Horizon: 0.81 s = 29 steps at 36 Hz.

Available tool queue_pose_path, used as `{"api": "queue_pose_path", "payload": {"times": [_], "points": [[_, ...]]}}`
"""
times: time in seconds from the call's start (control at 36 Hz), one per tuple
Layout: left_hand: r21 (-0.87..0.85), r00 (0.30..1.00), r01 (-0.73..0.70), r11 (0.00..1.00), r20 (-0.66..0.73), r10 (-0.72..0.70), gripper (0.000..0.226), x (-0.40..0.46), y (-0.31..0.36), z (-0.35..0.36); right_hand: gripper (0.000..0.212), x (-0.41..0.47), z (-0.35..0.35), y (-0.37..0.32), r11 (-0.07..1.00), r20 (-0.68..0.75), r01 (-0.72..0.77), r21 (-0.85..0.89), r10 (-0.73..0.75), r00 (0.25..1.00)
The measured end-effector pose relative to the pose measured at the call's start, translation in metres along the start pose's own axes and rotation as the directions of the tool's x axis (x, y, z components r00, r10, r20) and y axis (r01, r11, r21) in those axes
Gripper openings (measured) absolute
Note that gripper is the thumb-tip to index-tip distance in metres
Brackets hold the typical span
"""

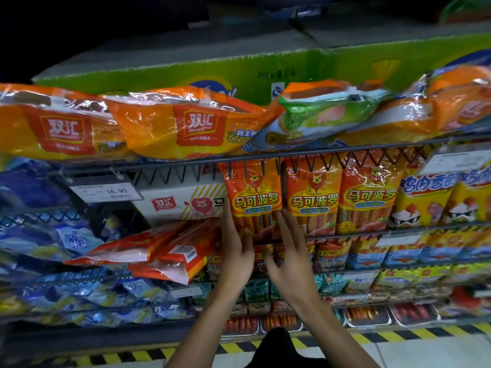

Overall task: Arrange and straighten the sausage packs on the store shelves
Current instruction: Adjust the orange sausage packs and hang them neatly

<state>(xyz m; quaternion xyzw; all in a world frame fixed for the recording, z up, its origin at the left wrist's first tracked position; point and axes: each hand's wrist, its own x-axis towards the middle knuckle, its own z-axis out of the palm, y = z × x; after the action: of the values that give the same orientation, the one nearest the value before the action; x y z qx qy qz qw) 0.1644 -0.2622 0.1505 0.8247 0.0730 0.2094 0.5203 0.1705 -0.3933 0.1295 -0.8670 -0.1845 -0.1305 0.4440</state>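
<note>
Your two hands bracket one upright orange sausage pack [253, 200] that stands on the wire shelf [345, 235], leftmost in a row of three like packs. Your left hand [237, 248] lies against the pack's left edge, fingers straight and pointing up along it, thumb pressed onto the lower front; the grip is flat, not curled round anything. Your right hand [288, 253] sits at the pack's right lower edge, fingers extended and slightly spread, fingertips touching the seam between this pack and the second orange pack [312, 200] just beside it. The third orange pack [368, 200] stands further right, then yellow packs [422, 203] with a cartoon chicken. Left of your held pack a white carton [183, 203] lies back on the same shelf, and below it two red-orange packs [159, 251] lie tilted and flat, jutting toward you. On the shelf above, large orange bags [170, 123] lie slumped, with a green pack [318, 112] resting on top to the right. A price tag [106, 192] hangs at left.
</note>
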Motion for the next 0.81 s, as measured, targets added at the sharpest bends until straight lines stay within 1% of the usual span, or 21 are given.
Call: {"api": "queue_pose_path", "payload": {"times": [0.06, 0.14, 0.22, 0.33, 0.53, 0.61, 0.69, 0.75, 0.81], "points": [[-0.009, 0.999, -0.029, 1.0, 0.026, 0.029, 0.079, -0.004, 0.003, 0.0, 0.078, -0.001, 0.004, 0.002, 1.0, -0.004, -0.001, -0.022, 0.001, 1.0], [0.022, 0.997, -0.052, 0.998, 0.05, 0.051, 0.082, -0.003, 0.003, 0.002, 0.075, -0.002, 0.007, 0.001, 0.999, -0.03, -0.006, -0.032, 0.005, 1.0], [0.033, 0.996, -0.036, 0.999, 0.086, 0.033, 0.083, 0.0, 0.0, 0.003, 0.072, -0.002, 0.008, -0.001, 1.0, -0.044, -0.021, -0.022, 0.02, 0.999], [0.051, 0.991, -0.031, 0.998, 0.13, 0.024, 0.086, -0.001, -0.002, 0.002, 0.073, -0.005, 0.008, -0.003, 0.999, -0.026, -0.03, -0.043, 0.029, 0.999], [0.044, 0.982, -0.015, 0.999, 0.19, 0.006, 0.084, 0.004, -0.004, -0.004, 0.073, -0.011, 0.008, -0.003, 0.998, -0.025, -0.061, 0.014, 0.062, 0.998], [0.016, 0.98, -0.019, 1.0, 0.197, 0.016, 0.082, 0.007, -0.006, -0.007, 0.074, -0.01, 0.007, -0.004, 0.995, -0.049, -0.088, 0.049, 0.09, 0.995], [-0.017, 0.979, -0.025, 1.0, 0.203, 0.028, 0.081, 0.009, -0.006, -0.008, 0.071, -0.007, 0.007, -0.006, 0.998, -0.085, -0.058, 0.037, 0.061, 0.995], [0.006, 0.977, -0.042, 0.999, 0.208, 0.04, 0.082, 0.008, -0.007, -0.009, 0.071, -0.007, 0.007, -0.006, 0.998, -0.079, -0.053, 0.03, 0.055, 0.995], [0.058, 0.981, -0.075, 0.995, 0.184, 0.064, 0.085, 0.004, -0.008, -0.009, 0.071, -0.007, 0.008, -0.006, 0.998, -0.063, -0.054, 0.036, 0.056, 0.996]]}}
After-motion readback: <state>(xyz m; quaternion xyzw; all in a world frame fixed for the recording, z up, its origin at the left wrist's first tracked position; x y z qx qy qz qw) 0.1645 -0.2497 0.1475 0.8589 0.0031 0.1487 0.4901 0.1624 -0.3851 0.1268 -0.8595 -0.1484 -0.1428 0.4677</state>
